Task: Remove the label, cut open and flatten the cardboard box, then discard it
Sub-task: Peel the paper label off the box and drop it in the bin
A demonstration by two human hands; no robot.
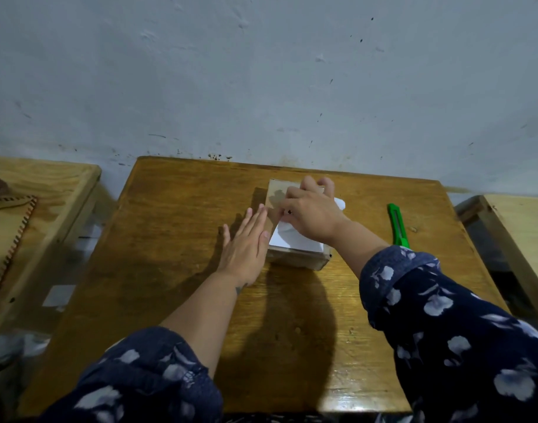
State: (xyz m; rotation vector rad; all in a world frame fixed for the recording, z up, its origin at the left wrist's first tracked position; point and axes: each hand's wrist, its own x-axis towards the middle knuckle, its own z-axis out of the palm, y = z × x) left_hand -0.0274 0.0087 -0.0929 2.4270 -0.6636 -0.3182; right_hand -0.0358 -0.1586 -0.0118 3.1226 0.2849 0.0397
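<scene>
A small brown cardboard box (295,257) sits in the middle of the wooden table (170,270). A white label (287,238) covers most of its top. My left hand (246,242) lies flat with fingers straight, pressed against the box's left side. My right hand (310,215) rests on top of the box, its fingers curled over the far end and pinching at the label, part of which sticks out to the right. The hand hides much of the label. A green utility knife (398,225) lies on the table to the right of the box.
A grey wall (261,71) stands right behind the table. A lighter wooden table (32,209) with a stitched brown item stands at the left, another (520,233) at the right. White scraps (58,296) lie in the left gap.
</scene>
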